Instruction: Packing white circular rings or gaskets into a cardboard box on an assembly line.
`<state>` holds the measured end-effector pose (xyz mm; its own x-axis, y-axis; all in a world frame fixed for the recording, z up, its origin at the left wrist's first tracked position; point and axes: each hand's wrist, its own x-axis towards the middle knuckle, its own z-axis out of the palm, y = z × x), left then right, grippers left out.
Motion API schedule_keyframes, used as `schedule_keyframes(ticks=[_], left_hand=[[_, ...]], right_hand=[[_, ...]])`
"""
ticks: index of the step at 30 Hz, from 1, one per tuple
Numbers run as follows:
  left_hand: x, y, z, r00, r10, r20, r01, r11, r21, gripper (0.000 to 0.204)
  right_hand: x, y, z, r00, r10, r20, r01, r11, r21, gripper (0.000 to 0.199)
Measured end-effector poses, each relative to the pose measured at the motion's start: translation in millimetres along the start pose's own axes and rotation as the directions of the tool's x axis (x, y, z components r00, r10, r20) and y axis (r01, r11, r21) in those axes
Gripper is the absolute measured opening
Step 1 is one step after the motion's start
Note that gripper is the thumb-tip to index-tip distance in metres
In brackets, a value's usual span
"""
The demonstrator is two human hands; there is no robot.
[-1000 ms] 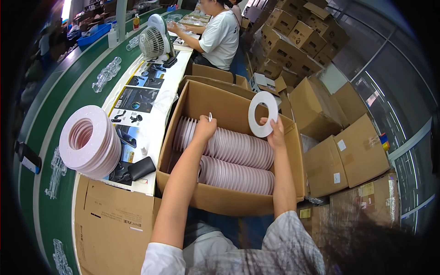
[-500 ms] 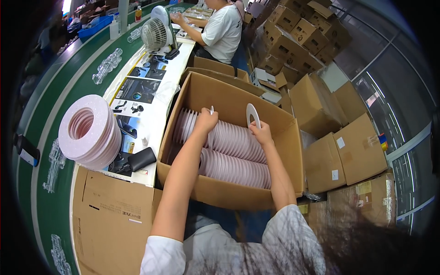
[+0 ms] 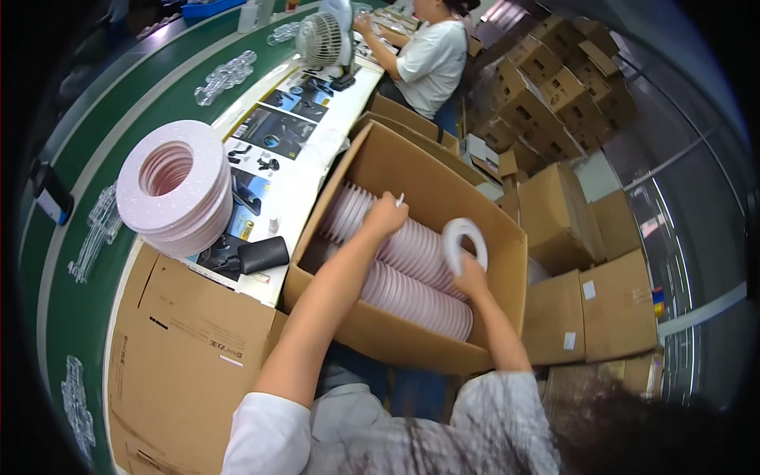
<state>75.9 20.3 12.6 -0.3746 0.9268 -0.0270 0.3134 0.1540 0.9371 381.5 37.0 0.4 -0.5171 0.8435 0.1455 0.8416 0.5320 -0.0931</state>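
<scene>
An open cardboard box [image 3: 396,352] in front of me holds two rows of pale pink, flat rings [image 3: 419,299] standing on edge. Over the box's right end, my right hand [image 3: 473,277] grips one flat white ring [image 3: 476,237] by its lower edge; the ring is slightly blurred. My left hand [image 3: 385,215] is closed above the far row. A small white tip [image 3: 400,199] sticks out beside its fingers, and I cannot make out what it belongs to. On the table to the left stands a stack of speckled pink rings [image 3: 210,206].
A black device [image 3: 264,255] lies beside the ring stack. Beyond it stand a fan [image 3: 321,39] and a seated co-worker [image 3: 431,67]. Clear plastic parts [image 3: 226,77] lie on the green conveyor [image 3: 170,95] at left. Closed cartons [image 3: 621,301] are piled on the right.
My view has turned, so most of the scene sits farther right. The ring in my right hand has tilted, showing more of its face and hole. My left hand stays closed over the far row.
</scene>
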Motion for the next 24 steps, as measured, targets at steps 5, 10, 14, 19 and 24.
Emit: schedule_keyframes(ticks=[5,10,14,19,24], left_hand=[[-4.8,-5.2,4.7,0.999,0.039,0.021,-0.040,0.998,0.039,0.045],[-8.3,-12.5,14.5,0.997,0.070,0.039,-0.074,0.993,0.091,0.046],[1.0,11.5,18.0,0.993,0.043,0.111,-0.045,0.999,0.015,0.042],[-0.5,-6.8,9.4,0.993,0.031,0.110,-0.027,0.999,-0.036,0.039],[-5.7,1.6,14.4,0.988,0.005,0.156,-0.001,1.000,-0.022,0.037]], right_hand=[[-8.2,4.8,-3.5,0.985,-0.074,-0.153,0.067,0.997,-0.049,0.024],[-16.7,20.3,5.7,0.862,0.041,-0.506,0.010,0.995,0.097,0.039],[-16.7,76.0,22.9,0.999,-0.044,0.006,0.044,0.999,0.019,0.033],[9.7,30.2,9.5,0.924,0.382,-0.005,-0.370,0.898,0.236,0.032],[-12.3,50.6,24.8,0.702,-0.020,0.712,0.213,0.960,-0.183,0.028]])
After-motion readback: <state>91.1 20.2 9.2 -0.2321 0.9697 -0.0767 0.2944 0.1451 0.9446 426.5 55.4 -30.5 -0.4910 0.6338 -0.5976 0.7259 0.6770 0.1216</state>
